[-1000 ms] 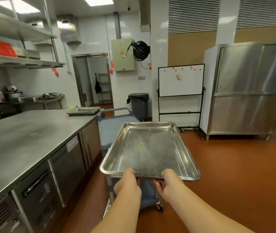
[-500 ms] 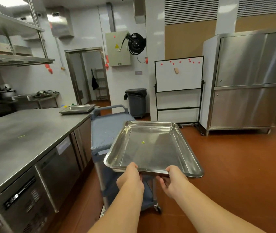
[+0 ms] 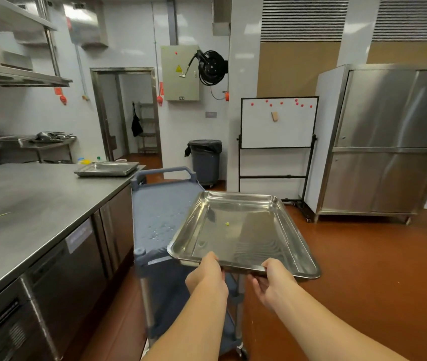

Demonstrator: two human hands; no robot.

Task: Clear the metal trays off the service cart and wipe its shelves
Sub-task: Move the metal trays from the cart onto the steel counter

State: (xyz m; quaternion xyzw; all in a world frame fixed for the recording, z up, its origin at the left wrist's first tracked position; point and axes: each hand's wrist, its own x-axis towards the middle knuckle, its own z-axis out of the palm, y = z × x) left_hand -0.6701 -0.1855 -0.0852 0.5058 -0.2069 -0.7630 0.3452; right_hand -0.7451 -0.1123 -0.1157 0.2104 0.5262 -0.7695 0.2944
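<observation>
I hold a shiny metal tray [image 3: 243, 233] in the air, tilted a little, above the right side of the blue service cart [image 3: 157, 214]. My left hand [image 3: 207, 274] and my right hand [image 3: 272, 282] both grip its near rim. A small green crumb lies inside the tray. The cart's top shelf is bare with some water drops on it. The lower shelves are mostly hidden by the tray and my arms. A second metal tray [image 3: 106, 168] rests on the far corner of the steel counter [image 3: 32, 204].
The steel counter with cabinet doors runs along the left, close beside the cart. A grey bin [image 3: 205, 160], a whiteboard on wheels [image 3: 277, 123] and a steel cabinet [image 3: 386, 142] stand at the back and right. Red floor lies open to the right.
The tray in my hands has shifted to the right of the cart, so more of the cart's top shelf shows. My view has swung left along the counter.
</observation>
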